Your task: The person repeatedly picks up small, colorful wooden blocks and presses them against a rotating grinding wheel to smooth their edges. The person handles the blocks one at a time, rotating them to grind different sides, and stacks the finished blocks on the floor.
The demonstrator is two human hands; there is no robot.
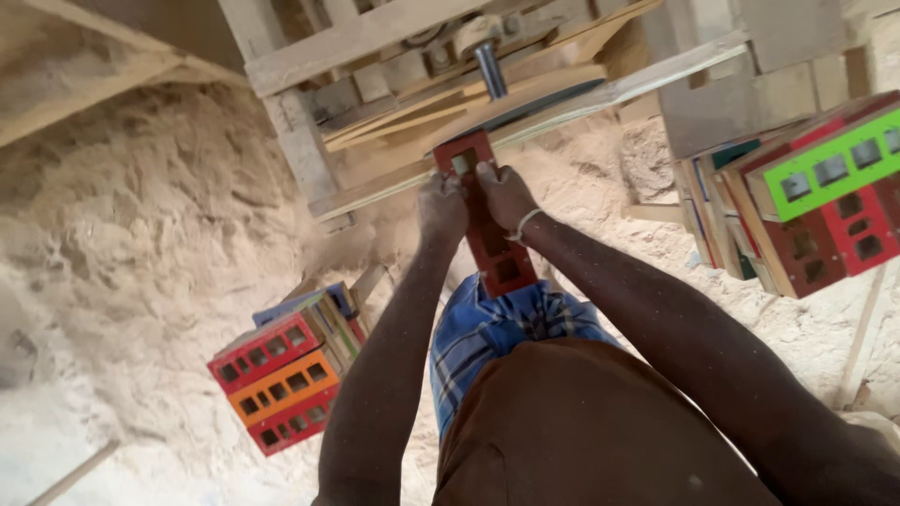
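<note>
Red slotted board (487, 220), two hands

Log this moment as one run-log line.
left hand: grips red slotted panel | right hand: grips same panel | panel top at wooden bench under metal spindle | sawdust floor | coloured panel stacks both sides

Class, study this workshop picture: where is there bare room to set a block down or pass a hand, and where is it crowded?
Free: the sawdust floor left of the left stack of coloured blocks, and the strip between the hands and the right stack. Crowded: the wooden bench, where the left hand and right hand hold the red block.
</note>
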